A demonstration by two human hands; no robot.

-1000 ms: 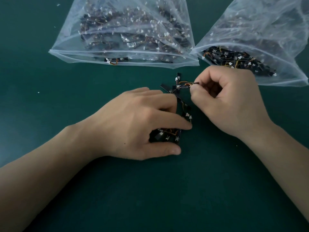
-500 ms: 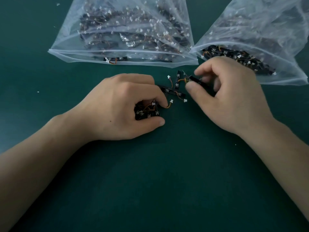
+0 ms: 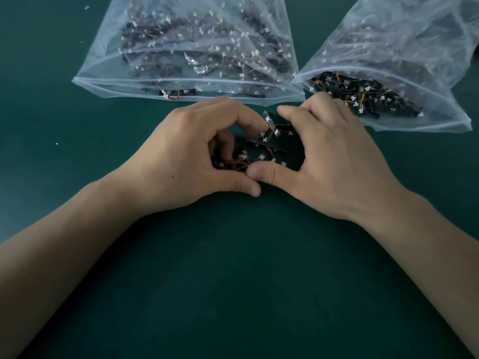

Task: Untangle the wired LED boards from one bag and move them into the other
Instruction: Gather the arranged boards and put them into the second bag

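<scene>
A small tangle of black LED boards (image 3: 261, 146) with orange wires and white connectors lies on the green table between my hands. My left hand (image 3: 189, 154) curls round its left part, fingers and thumb bent over the wires. My right hand (image 3: 329, 156) cups the right side, its thumb lying under the tangle and touching my left thumb, its fingers curved over the far boards. Two clear zip bags lie beyond: the left bag (image 3: 191, 84) and the right bag (image 3: 404, 120), each holding many boards.
One board with a white plug (image 3: 176, 94) sits just inside the left bag's mouth. Green table surface (image 3: 233, 268) stretches toward me. A few white specks lie at the far left.
Both hands have come together and moved up toward the bags, closing round the tangle. The right hand no longer pulls a single board away to the right.
</scene>
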